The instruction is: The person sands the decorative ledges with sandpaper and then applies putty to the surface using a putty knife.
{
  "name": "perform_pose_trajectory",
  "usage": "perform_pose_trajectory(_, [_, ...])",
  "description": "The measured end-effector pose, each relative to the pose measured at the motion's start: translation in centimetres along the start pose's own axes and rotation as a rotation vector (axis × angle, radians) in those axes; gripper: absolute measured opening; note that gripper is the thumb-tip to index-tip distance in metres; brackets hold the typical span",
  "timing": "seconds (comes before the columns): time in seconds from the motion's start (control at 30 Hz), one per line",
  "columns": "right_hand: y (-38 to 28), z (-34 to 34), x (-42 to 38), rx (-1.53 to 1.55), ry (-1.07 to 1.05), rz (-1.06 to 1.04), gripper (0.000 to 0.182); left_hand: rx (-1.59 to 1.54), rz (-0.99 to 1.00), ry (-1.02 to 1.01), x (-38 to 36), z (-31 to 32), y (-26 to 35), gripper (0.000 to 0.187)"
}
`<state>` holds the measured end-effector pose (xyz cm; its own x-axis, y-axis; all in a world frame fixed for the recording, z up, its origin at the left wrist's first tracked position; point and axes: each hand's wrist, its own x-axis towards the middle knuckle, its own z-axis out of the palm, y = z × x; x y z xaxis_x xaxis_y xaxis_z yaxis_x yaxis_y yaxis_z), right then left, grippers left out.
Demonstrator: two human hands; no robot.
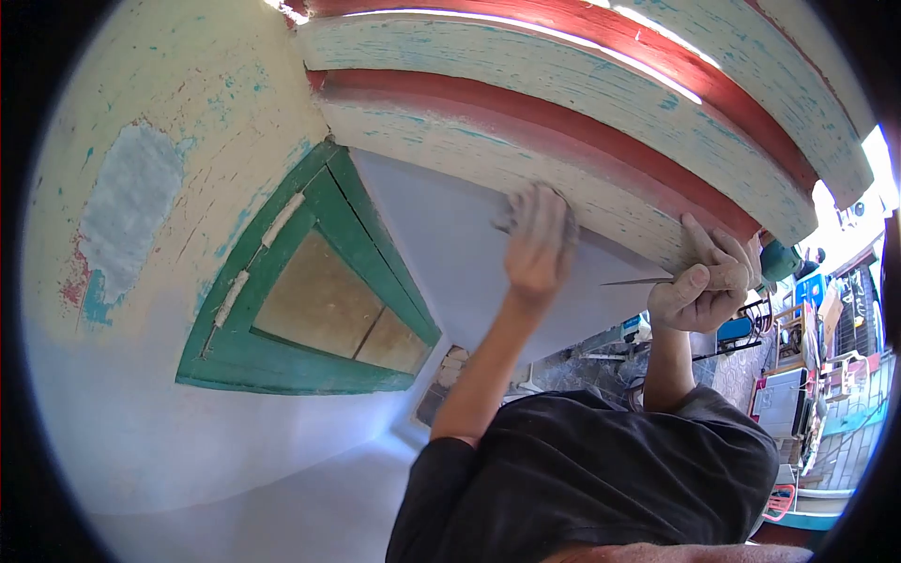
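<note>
My left hand (539, 242) presses a dark, crumpled pad (570, 220) against the lower edge of the pale, worn wooden beam (422, 141). Its fingers are bent over the pad and partly hide it. My right hand (704, 281) is farther right, at the beam's right end, with some fingertips resting on the wood. Between its thumb and fingers it grips a thin, flat tool (638, 281), seen edge-on and pointing left.
Red strips (497, 98) run between the pale beams above. A green-framed window (310, 358) is set in the wall at left, near a grey plaster patch (131, 211). Furniture and a white box (781, 403) stand below at right.
</note>
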<state>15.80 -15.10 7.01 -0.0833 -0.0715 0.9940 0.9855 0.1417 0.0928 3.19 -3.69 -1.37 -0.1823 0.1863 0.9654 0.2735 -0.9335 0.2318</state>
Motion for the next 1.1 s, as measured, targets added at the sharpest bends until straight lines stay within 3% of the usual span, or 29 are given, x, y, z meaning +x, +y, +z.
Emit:
perform_pose_trajectory(0.1, [-0.2,0.0,0.2,-0.044,-0.049,-0.001,0.039,-0.021,0.048,-0.007,0.0,0.1,-0.7,0.033])
perform_pose_trajectory(0.2, [-0.4,0.6,-0.1,0.025,0.036,0.054,0.04,0.075,-0.005,0.017,7.0,-1.0,-1.1,0.032])
perform_pose_trajectory(0.3, [-0.2,0.1,0.4,-0.014,0.032,0.027,0.045,0.11,0.03,0.06,7.4,-0.4,-1.3,0.032])
perform_pose_trajectory(0.37, [-0.1,-0.6,0.4,-0.086,-0.079,-0.015,0.049,0.045,0.022,0.009,3.3,0.0,-0.5,0.033])
perform_pose_trajectory(0.47, [0.3,-0.1,-0.2,-0.067,-0.027,0.009,0.05,-0.006,0.034,-0.06,-0.7,0.1,0.2,0.034])
perform_pose_trajectory(0.63, [0.1,-0.1,0.7,-0.075,-0.042,-0.02,0.05,0.003,0.049,-0.039,5.4,-0.2,-0.4,0.033])
perform_pose_trajectory(0.7, [-0.1,-0.4,0.6,-0.08,-0.053,-0.018,0.05,0.094,0.041,0.056,7.9,0.1,-0.4,0.033])
perform_pose_trajectory(0.77, [0.0,-0.3,0.7,0.025,-0.043,-0.001,0.033,0.047,0.013,0.041,6.0,0.5,0.4,0.032])
perform_pose_trajectory(0.9, [0.2,0.1,0.1,0.008,0.033,-0.004,0.046,-0.05,0.012,-0.069,0.3,0.9,2.7,0.032])
perform_pose_trajectory(0.97, [0.4,-0.6,-0.2,-0.041,-0.077,0.014,0.042,-0.047,0.045,-0.079,1.0,0.6,2.0,0.033])
perform_pose_trajectory(1.1, [0.2,0.0,0.4,-0.004,0.002,-0.025,0.042,0.011,0.086,-0.005,7.3,0.8,1.4,0.032])
